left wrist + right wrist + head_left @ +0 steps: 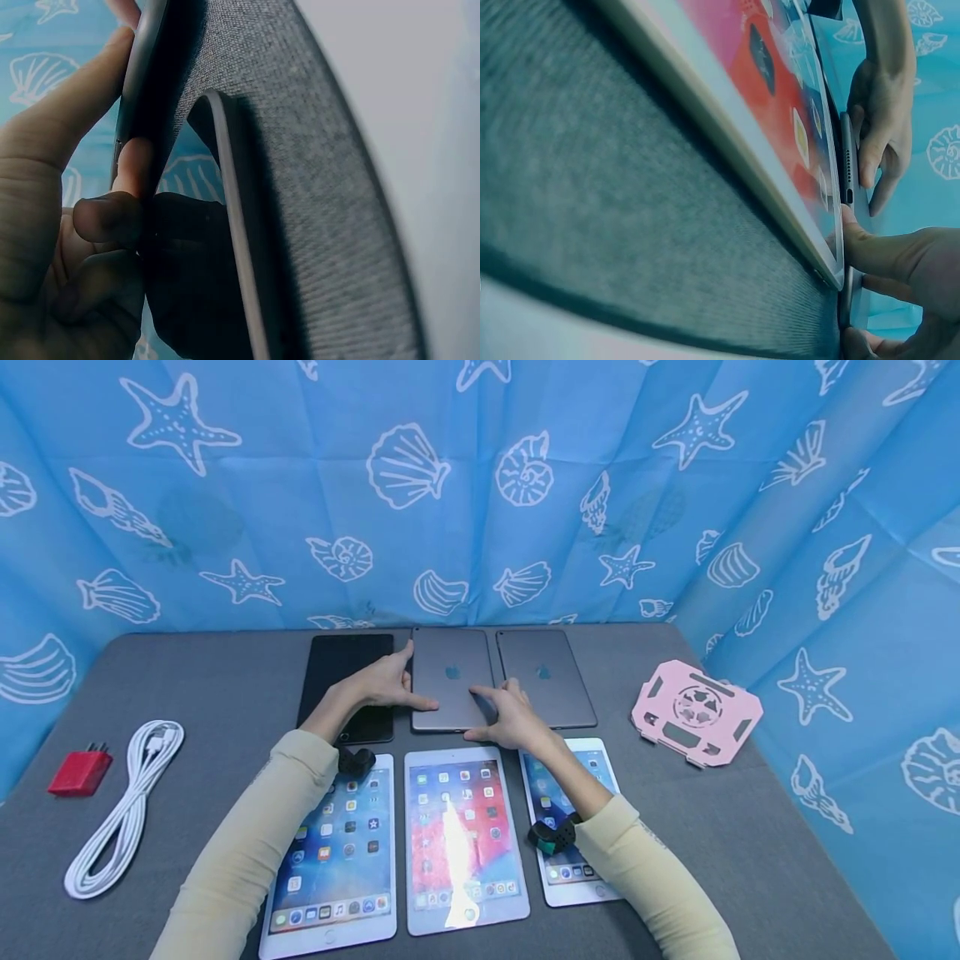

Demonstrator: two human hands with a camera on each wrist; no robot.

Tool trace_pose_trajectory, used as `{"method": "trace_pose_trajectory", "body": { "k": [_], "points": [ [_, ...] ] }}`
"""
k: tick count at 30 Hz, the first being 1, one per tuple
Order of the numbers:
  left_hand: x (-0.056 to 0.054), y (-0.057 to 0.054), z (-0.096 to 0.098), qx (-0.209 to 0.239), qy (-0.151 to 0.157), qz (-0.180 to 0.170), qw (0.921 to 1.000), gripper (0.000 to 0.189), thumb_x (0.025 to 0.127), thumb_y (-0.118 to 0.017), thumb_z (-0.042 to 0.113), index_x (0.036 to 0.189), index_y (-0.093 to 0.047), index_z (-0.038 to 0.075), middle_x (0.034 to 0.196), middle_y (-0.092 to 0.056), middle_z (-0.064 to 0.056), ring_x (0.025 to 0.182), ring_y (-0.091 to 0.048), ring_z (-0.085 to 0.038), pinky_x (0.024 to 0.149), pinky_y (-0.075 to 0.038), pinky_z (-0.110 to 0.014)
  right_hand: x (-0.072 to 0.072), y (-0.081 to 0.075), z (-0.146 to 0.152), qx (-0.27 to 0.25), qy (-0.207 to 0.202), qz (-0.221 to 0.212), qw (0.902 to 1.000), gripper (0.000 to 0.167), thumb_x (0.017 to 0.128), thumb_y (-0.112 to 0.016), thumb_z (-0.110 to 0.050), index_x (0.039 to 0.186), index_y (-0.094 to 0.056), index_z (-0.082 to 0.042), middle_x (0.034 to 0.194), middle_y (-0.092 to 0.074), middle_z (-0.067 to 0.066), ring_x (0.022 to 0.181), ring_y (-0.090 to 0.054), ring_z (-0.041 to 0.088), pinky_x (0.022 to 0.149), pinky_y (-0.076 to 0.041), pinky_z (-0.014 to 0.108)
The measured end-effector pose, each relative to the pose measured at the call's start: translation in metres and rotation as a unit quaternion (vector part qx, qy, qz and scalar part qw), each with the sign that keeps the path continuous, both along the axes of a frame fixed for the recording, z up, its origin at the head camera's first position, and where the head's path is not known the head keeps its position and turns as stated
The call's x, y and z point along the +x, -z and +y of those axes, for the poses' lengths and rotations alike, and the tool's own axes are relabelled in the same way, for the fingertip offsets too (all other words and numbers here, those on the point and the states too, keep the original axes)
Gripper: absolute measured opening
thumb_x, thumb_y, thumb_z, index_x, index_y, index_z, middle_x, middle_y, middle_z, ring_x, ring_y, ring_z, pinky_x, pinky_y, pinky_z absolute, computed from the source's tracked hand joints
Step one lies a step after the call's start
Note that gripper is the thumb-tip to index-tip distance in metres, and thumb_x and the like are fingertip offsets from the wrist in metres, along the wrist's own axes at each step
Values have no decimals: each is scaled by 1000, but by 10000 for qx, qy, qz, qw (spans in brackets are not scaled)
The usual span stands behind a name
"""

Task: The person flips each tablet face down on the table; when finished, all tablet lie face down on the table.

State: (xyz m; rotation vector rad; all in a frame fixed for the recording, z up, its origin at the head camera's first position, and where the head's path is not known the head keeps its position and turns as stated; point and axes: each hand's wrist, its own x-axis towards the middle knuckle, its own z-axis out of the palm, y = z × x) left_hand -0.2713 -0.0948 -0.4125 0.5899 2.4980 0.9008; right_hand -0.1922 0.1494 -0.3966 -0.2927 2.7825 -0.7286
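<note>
1. A blue curtain [480, 539] printed with white shells and starfish hung behind the table and along its right side.
2. The gray-covered table [217, 693] spread out beneath the things.
3. Three white tablets [495, 860] with lit screens lay in the near row, partly under the person's forearms.
4. The middle gray tablet [450, 681] was in the far row, back upward, between a black tablet [348, 660] on its left and a right gray tablet [543, 677].
5. A pink cut-out panel [697, 714] lay near the table's right edge.
6. A bundled white cable [120, 827] lay toward the left.
7. The hands both gripped the middle gray tablet: the left hand [382, 683] at its left edge, the right hand [515, 714] around its near right corner.
8. A red plug [78, 774], prongs showing, sat beside the cable.
</note>
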Motion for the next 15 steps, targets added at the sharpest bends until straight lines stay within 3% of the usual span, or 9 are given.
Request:
{"method": "trace_pose_trajectory", "body": {
  "k": [11,15],
  "points": [
    [-1,0,1,-94,-70,-212,9997,137,81,-84,51,161,17,4,58,-53,3,47,-46,-11,53,-42,-26,0,2,4,-120,-75,-119,9998,75,89,-81,-29,155,-47,-17,142,-39,25,114,-42,32,92,-46,48],
    [-1,0,3,-11,69,-340,9994,136,82,-85,46,161,17,4,55,-52,4,46,-45,-11,53,-43,-28,-1,2,6,-243,-69,-161,9996,73,89,-81,-26,154,-48,-17,143,-38,24,116,-41,33,94,-46,48]
  ]
}}
